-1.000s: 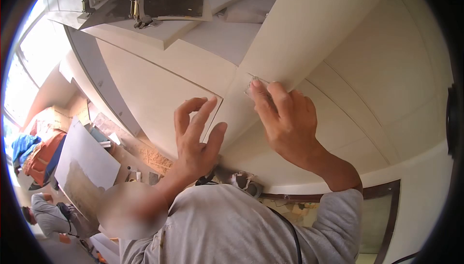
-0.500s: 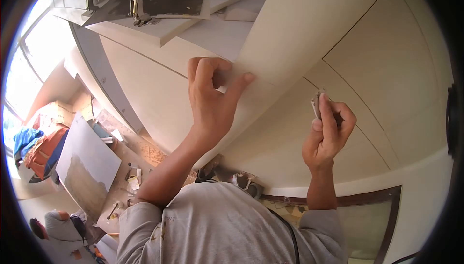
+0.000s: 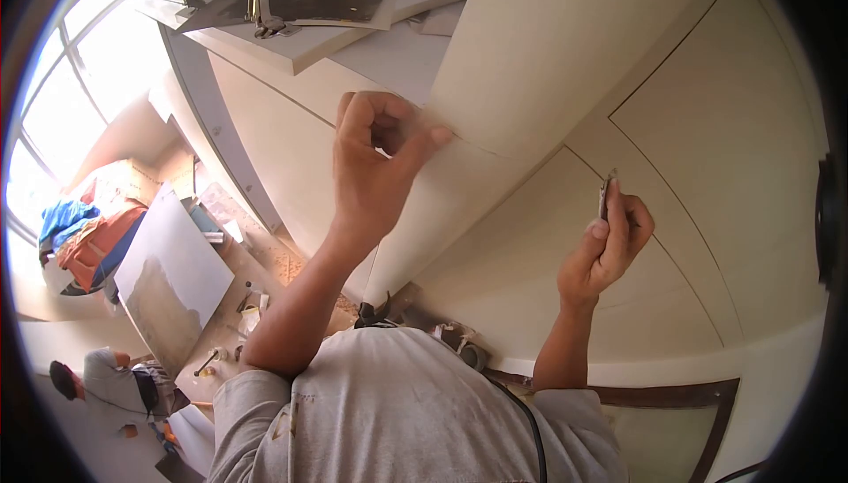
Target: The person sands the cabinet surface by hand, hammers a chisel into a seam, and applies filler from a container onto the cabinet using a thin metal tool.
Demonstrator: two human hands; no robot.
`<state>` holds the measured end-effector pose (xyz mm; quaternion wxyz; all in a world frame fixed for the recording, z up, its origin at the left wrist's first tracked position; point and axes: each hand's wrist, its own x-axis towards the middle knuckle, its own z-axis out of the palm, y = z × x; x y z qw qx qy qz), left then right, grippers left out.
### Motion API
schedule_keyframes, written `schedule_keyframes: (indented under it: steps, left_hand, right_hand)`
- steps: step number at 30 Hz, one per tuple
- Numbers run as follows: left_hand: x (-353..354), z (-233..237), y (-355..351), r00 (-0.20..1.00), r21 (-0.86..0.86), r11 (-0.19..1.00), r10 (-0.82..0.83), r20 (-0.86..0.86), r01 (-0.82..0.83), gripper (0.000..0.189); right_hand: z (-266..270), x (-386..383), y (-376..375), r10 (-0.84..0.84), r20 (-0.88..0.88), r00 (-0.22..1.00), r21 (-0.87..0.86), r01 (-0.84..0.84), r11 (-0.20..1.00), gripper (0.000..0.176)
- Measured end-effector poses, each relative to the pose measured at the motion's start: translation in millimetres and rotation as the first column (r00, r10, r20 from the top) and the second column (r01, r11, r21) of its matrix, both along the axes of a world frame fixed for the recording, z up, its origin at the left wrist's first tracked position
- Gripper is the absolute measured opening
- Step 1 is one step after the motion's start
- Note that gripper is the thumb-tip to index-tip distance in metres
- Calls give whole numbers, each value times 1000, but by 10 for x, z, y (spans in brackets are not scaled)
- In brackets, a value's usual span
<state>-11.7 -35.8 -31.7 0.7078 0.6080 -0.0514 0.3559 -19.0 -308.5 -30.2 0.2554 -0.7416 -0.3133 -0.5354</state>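
Note:
My left hand point(image 3: 375, 152) is at the edge of the pale curved panel point(image 3: 530, 50), its fingers curled and the thumb close against the surface. The fingertips are blurred, and whatever they hold is hidden. A thin dark line runs across the panel from beside the thumb. Farther right, my right hand point(image 3: 605, 244) is raised in front of the cream cabinet front point(image 3: 495, 262). Thumb and fingers pinch a small thin grey-brown piece point(image 3: 605, 198) that stands upright; its kind is not clear.
Loose boards and a hinged door with a metal hinge point(image 3: 258, 7) lie above my left hand. Down left are a workbench point(image 3: 208, 355) with small tools, a leaning grey-white board point(image 3: 177, 262) and another person point(image 3: 115, 381). A dark-framed panel point(image 3: 671, 430) stands low right.
The camera view has shifted slightly. My left hand's thumb and fingers have come closer together at the panel edge. My right hand has turned, so the small piece now shows edge-on.

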Motion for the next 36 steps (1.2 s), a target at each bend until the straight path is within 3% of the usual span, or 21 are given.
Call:
schedule_keyframes:
  steps: [2,3,8,9,11,12,13,14,15,16,20,22,23,25,27,29,31,34,35,36]
  left_hand:
    - [-39,11,-16,993,189,975,114,43,-120,23]
    - [-26,6,-9,992,191,974,119,41,-125,23]
    - [-36,54,48,998,-4,1000,-28,-61,27,22]
    - [-38,19,30,998,-5,1000,-22,-59,22,22]
    - [-18,-157,-54,985,-126,980,162,65,-153,21]
    - [-9,-282,-99,929,103,936,314,195,-337,32]
    - [-55,-340,-152,841,296,802,414,349,-518,43]
    - [-177,-363,-208,865,516,695,382,325,-500,62]
    - [-197,-377,-286,897,590,675,334,291,-443,66]
    - [-171,-454,-359,873,635,600,310,376,-487,79]
    - [-176,-617,-632,903,687,594,188,387,-418,98]
    - [-133,-684,-605,922,761,531,118,368,-372,112]
    - [-53,-711,-541,924,764,531,112,365,-366,112]
    - [160,-732,-369,868,733,465,259,424,-497,116]
    - [177,-692,-414,873,728,486,207,441,-483,116]
    - [150,-701,-528,838,700,460,278,470,-546,114]
    - [144,-707,-672,842,706,461,246,480,-537,110]
    - [175,-719,-852,754,644,393,299,585,-656,96]
    - [153,-693,-875,732,749,33,240,637,-662,86]
    - [118,-661,-890,723,729,-336,168,670,-597,77]
  right_hand:
    - [-48,54,7,21,22,1000,31,-22,999,42]
    - [-65,62,5,27,9,1000,54,-27,998,42]
    - [-109,145,-16,43,-18,999,133,-41,990,42]
    - [-104,173,-32,26,22,999,122,-28,992,42]
    - [-88,190,-29,18,67,998,113,-25,993,42]
    - [-94,156,-5,22,18,1000,191,-25,981,42]
    - [-105,132,16,28,-32,999,266,-18,964,43]
    - [-120,127,29,31,-31,999,267,-22,963,43]
    - [-137,127,39,39,-59,998,296,-20,955,43]
    - [-149,129,33,49,-87,995,321,-19,947,44]
    - [-205,220,-5,22,-47,999,260,-9,965,43]
    - [-220,229,14,84,-72,994,333,-56,941,42]
    - [-228,236,21,79,-76,994,336,-50,941,42]
    - [-230,249,1,74,-81,994,347,-42,937,42]
    - [-235,254,-27,35,-71,997,319,-10,948,41]
    - [-268,240,-33,17,-61,998,296,2,955,41]
    - [-300,215,-35,80,-95,992,378,-38,925,41]
    - [-365,212,-73,122,-86,989,480,-66,875,41]
    - [-389,236,-100,117,-88,989,493,-59,868,41]
    - [-403,268,-147,92,-79,993,483,-43,875,41]
